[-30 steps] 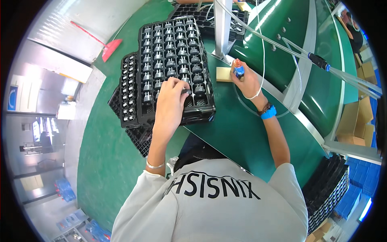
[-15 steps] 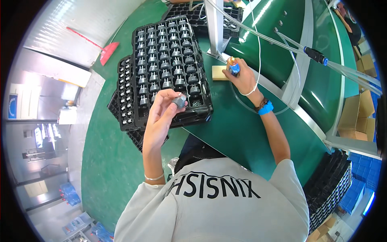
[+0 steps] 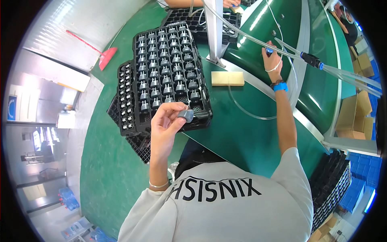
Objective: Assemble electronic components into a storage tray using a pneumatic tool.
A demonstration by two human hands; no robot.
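Observation:
My left hand (image 3: 166,119) pinches a small grey plug-like part (image 3: 187,115) between thumb and fingers, over the near right corner of a black tray (image 3: 209,105). Rows of similar grey parts with upright metal pins stand in that tray. My right hand (image 3: 273,60) is stretched forward over the green belt (image 3: 258,28), its fingers closed round a small blue-and-dark thing (image 3: 269,51) mostly hidden by them. A pale yellow block (image 3: 227,78) lies on the green tabletop between my hands, a clear tube running from its near side.
A metal post (image 3: 214,32) rises beyond the block. Clear tubes with a black connector (image 3: 310,59) cross the upper right. A narrower tray (image 3: 125,97) of small parts adjoins the main tray. Stacked black trays (image 3: 332,187) stand at right. Another person's arm (image 3: 181,3) shows at the top.
My right hand has moved from beside the yellow block, forward and right over the belt, with the blue thing. My left hand has shifted slightly nearer and right, keeping the grey part.

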